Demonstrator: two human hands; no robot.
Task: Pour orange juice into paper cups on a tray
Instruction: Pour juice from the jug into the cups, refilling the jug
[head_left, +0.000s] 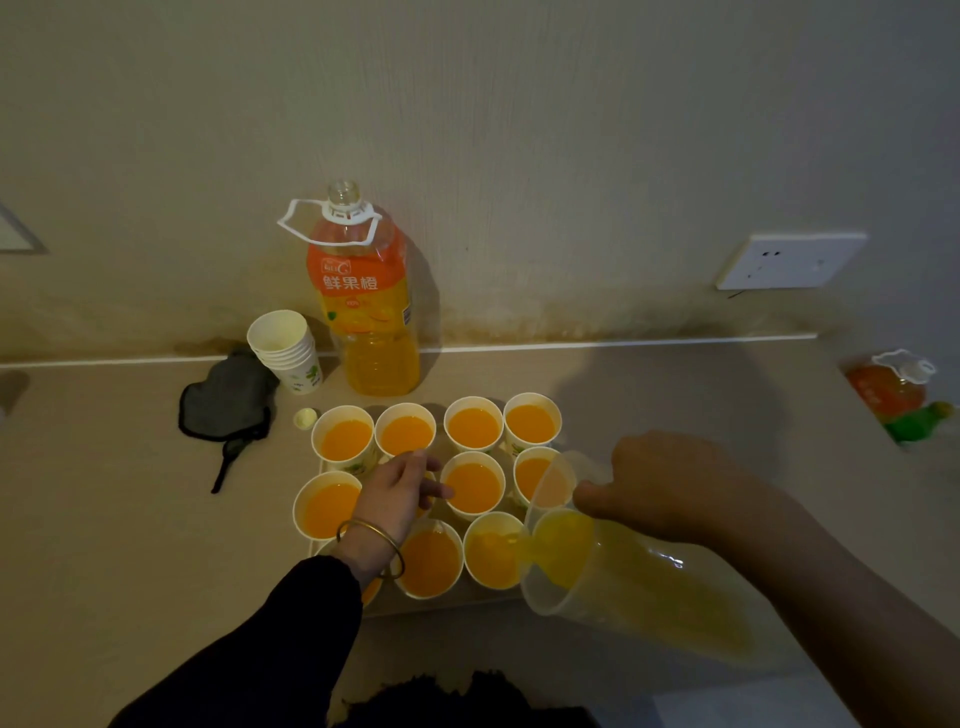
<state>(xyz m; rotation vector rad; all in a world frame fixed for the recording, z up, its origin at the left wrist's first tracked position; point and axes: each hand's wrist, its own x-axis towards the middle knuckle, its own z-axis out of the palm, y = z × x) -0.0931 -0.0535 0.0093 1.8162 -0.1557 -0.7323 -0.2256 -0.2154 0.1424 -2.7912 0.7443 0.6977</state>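
At the near row of the pale tray (457, 604), a clear plastic pitcher of orange juice (623, 587) is gripped by the right hand (670, 483), long axis tipped leftward, spout over a white paper cup (493, 553). The left hand (395, 493) is laid over the middle row; its hold cannot be told.

1. One view only, worn on the person's head, above the near edge of the counter (130, 493).
2. It faces forward and down, toward the wall (519, 130) behind the counter.
3. It sits close: the tray (457, 603) of cups (472, 488) fills the lower middle, and the jug (649, 587) at lower right looms nearest.
4. The wide lens bows the counter's back edge and tilts the socket (789, 260).
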